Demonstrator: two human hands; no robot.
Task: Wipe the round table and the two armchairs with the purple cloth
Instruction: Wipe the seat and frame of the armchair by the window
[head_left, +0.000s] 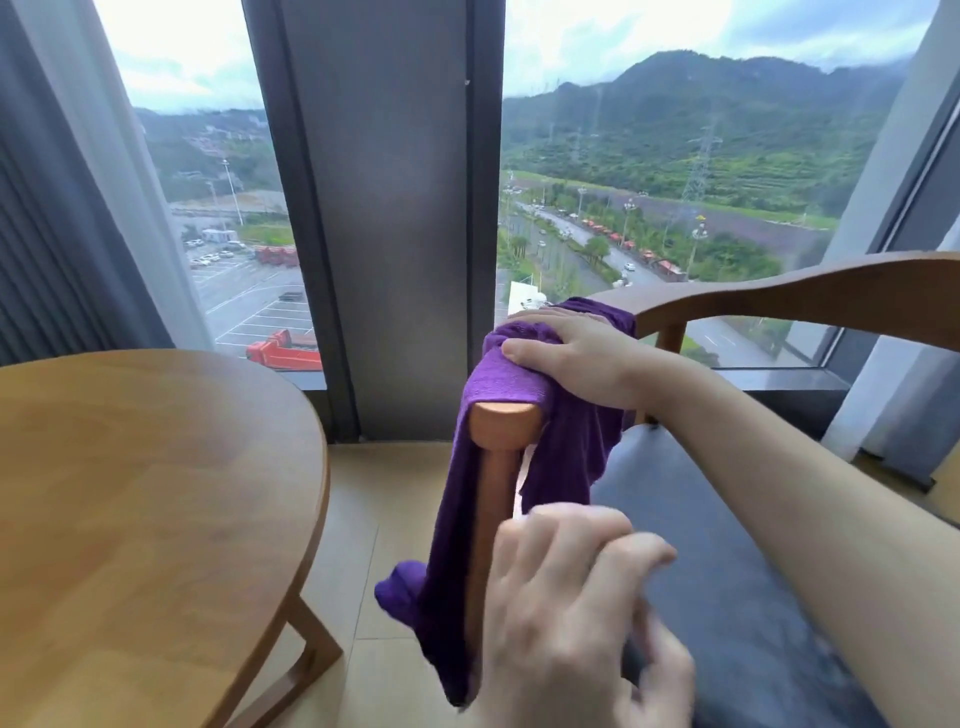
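Note:
The purple cloth (498, 384) is draped over the front end of the wooden armrest (506, 423) of an armchair (810, 291), and its long tail hangs down beside the arm post. My right hand (576, 358) lies on top of the armrest and wraps the cloth around it, thumb on the near side. Low in the foreground, my blurred left hand (571, 608) hovers with loosely curled fingers in front of the post and the cloth's tail, with nothing seen in it. The round wooden table (145, 499) stands to the left.
The armchair's dark seat cushion (727, 545) lies under my right forearm. A narrow strip of light floor (384, 519) separates the table and chair. Tall windows (675, 182) and a dark pillar (395, 208) stand close behind, with curtains (62, 208) at the left.

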